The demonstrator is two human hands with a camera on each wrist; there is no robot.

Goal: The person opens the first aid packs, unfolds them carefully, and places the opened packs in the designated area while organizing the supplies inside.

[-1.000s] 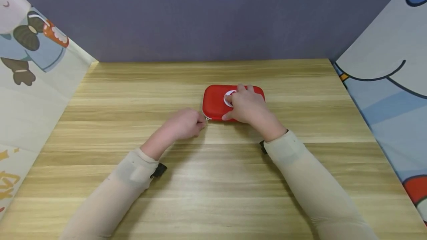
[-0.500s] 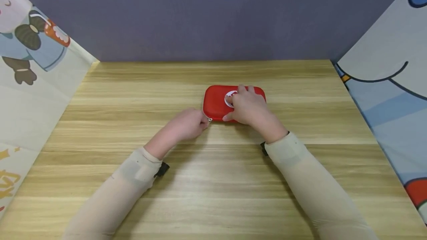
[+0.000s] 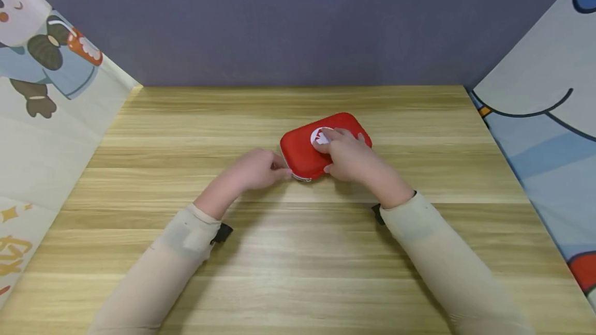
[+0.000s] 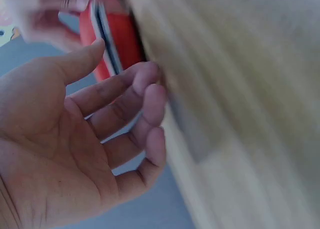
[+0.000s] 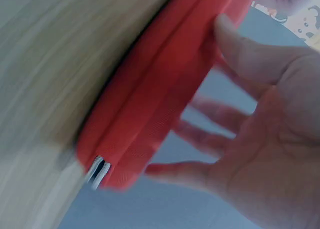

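A red zip case [image 3: 300, 154] with a round white emblem [image 3: 319, 138] lies slanted on the table. My right hand [image 3: 354, 156] grips it from above, fingers over the lid and thumb [image 5: 232, 39] on its near side. At the case's left end is my left hand [image 3: 258, 169], its fingers loosely bent and holding nothing. In the left wrist view the thumb tip overlaps the pale zip edges [image 4: 115, 54], which stand apart with a dark gap between them. A short part of the parted zip [image 5: 98, 171] shows in the right wrist view too.
A wood-grain table [image 3: 298, 262] carries the case. Behind it rises a plain grey-blue wall [image 3: 298, 25]. Cartoon-printed panels stand at the left [image 3: 84, 133] and right [image 3: 535, 102]. Small black devices are strapped at both wrists.
The case has turned, its left end swinging toward me and its right end away. My left fingers, earlier curled at the zip pull, have loosened. The right hand has turned with the case.
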